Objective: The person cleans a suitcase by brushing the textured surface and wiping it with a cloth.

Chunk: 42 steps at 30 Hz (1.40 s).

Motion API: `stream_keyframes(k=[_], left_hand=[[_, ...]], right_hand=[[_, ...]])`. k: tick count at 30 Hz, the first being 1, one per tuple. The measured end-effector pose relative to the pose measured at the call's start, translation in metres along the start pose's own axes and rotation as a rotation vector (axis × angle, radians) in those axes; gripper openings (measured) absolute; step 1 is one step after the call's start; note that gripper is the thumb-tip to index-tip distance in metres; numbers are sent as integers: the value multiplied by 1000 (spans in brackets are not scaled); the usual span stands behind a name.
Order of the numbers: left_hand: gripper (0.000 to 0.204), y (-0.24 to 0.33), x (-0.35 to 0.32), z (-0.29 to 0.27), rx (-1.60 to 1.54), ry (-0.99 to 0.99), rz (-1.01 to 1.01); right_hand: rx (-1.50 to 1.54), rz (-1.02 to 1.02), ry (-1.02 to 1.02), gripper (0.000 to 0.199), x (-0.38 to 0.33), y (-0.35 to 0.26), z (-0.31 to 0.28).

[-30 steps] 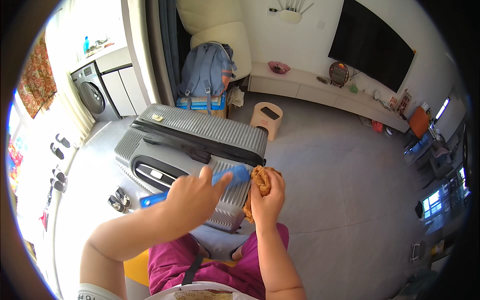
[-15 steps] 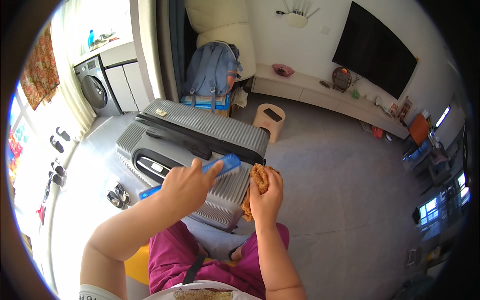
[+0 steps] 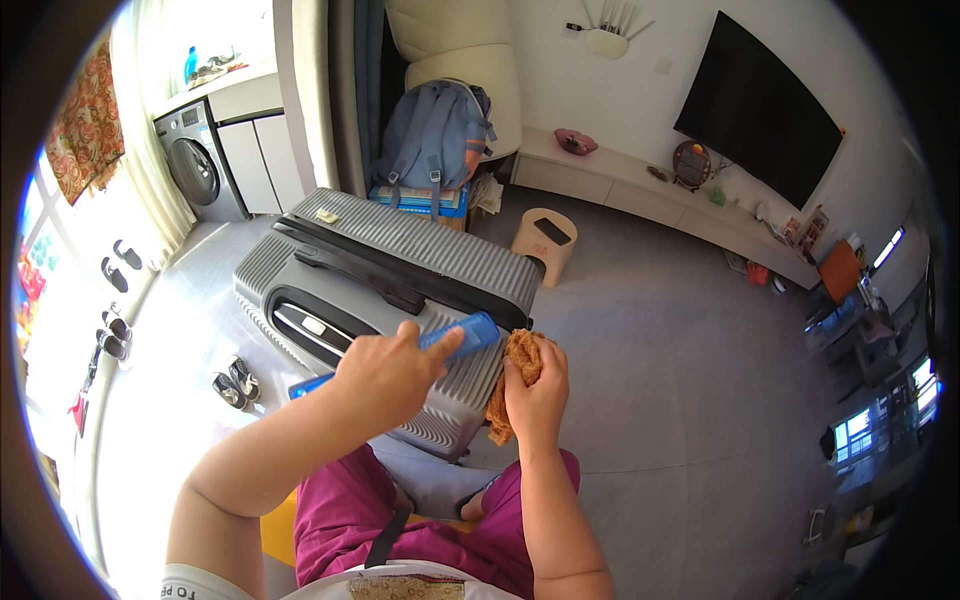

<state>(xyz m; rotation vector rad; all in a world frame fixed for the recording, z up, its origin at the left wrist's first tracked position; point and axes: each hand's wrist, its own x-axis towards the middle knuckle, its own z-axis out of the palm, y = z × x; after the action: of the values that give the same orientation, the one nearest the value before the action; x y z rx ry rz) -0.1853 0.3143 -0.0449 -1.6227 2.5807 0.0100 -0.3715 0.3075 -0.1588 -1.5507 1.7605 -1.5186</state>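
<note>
My left hand [image 3: 385, 375] has swung the clenched blue brush [image 3: 455, 335] closer to the brown cloth [image 3: 515, 365] gripped in my right hand [image 3: 538, 392], above the grey suitcase's [image 3: 400, 270] near edge

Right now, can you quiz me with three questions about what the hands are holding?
1. True or false: the left hand holds a blue brush.
2. What does the right hand grip? A) a shoe B) a brown cloth C) a backpack
3. Fill in: both hands are over a grey ______ lying on the floor.

Key: 1 true; 2 B; 3 suitcase.
</note>
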Motion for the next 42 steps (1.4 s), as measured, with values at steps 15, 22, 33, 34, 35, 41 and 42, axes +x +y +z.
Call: stream_keyframes(k=[15,22,33,34,35,41,42], left_hand=[[55,-104,63,39,-205,695,-201],[48,-89,70,50,-86,515,-293],[50,-51,78,51,-49,618,-300],[50,-51,78,51,-36,638,-295],[51,-53,78,52,-29,644,-294],[50,-46,86,51,-37,597,-306],[49,-46,87,50,-34,589,-309]], right_hand=[[-416,-697,-305,29,56,-69,37],[-475,-480,-317,25,54,-49,-17],[-380,-91,-307,32,61,-39,-119],[-276,-126,-273,34,70,-51,-113],[-254,-212,-316,38,78,-60,-101],[-481,-751,-410,40,65,-61,-9],[-459,-728,-444,40,59,-61,-10]])
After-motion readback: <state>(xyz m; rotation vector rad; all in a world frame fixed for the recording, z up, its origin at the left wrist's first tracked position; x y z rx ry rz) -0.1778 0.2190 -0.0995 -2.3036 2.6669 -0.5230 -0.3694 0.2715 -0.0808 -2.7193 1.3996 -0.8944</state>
